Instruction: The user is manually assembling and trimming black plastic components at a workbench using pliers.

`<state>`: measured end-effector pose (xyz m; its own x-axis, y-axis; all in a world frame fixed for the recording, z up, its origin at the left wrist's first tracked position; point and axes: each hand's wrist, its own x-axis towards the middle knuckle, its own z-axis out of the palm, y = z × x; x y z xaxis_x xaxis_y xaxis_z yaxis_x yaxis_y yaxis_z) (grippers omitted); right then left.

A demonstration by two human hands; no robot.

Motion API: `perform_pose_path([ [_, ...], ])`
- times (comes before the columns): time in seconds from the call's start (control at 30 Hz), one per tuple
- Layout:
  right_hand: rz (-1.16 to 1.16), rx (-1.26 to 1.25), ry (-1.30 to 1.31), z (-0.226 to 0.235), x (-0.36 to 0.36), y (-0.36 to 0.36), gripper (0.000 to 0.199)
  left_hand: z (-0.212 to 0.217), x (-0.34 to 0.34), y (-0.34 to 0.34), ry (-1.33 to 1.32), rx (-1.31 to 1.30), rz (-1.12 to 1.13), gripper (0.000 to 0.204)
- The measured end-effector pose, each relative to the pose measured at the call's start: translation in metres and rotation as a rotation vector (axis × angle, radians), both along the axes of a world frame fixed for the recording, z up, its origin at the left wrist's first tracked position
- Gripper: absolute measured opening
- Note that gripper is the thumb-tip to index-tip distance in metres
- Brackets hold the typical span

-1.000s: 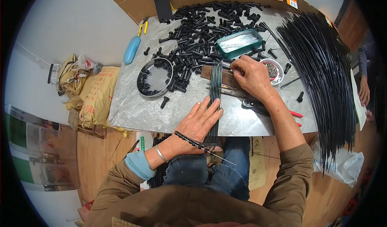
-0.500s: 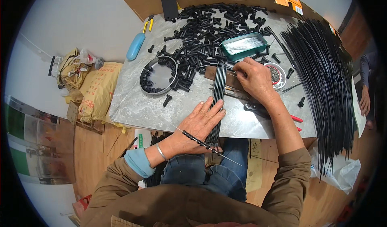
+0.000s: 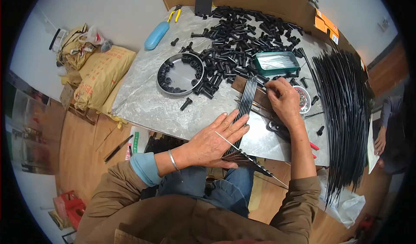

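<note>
My left hand lies flat across a row of thin black rods at the table's near edge, fingers stretched and apart. The rods' near ends pass the edge, where a thin pale wire crosses them at a slant. At their far end, by a brown block, my right hand is closed in a pinch; whatever sits between its fingertips is hidden or too small to name. Just right of that hand stands a small round dish of tiny pieces.
Black bolt-like parts are heaped at the back. A round metal tray, a green box of thin pale pieces and yellow-handled pliers surround them. Long black rods hang over the right edge. Another person's hand is far right.
The whole view has shifted, so the table's things appear farther right. The crossing wire now slants more steeply, and the rods' near ends show fanned out. My left hand stays on the rods.
</note>
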<state>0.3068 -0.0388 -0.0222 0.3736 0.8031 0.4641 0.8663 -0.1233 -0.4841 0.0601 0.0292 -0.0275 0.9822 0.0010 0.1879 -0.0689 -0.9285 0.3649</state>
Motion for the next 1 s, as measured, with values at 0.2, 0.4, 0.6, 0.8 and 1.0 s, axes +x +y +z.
perform_pose_path([
  [0.2, 0.0, 0.006, 0.06, 0.0, -0.005, 0.004, 0.011, 0.003, -0.003, 0.006, 0.018, 0.005, -0.036, 0.097],
  [0.4, 0.021, -0.018, 0.082, 0.003, -0.01, 0.01, 0.011, -0.007, -0.009, 0.008, -0.06, -0.023, -0.003, 0.1],
  [0.6, 0.05, -0.018, 0.054, -0.002, -0.004, 0.01, 0.011, -0.007, -0.009, 0.01, -0.063, -0.029, 0.004, 0.095],
  [0.8, 0.077, -0.064, 0.164, -0.007, 0.002, 0.012, 0.013, -0.009, -0.012, 0.012, -0.085, -0.029, 0.006, 0.093],
  [1.0, 0.038, -0.145, 0.163, -0.004, 0.0, 0.013, 0.007, -0.013, -0.013, 0.014, -0.115, -0.02, 0.018, 0.092],
])
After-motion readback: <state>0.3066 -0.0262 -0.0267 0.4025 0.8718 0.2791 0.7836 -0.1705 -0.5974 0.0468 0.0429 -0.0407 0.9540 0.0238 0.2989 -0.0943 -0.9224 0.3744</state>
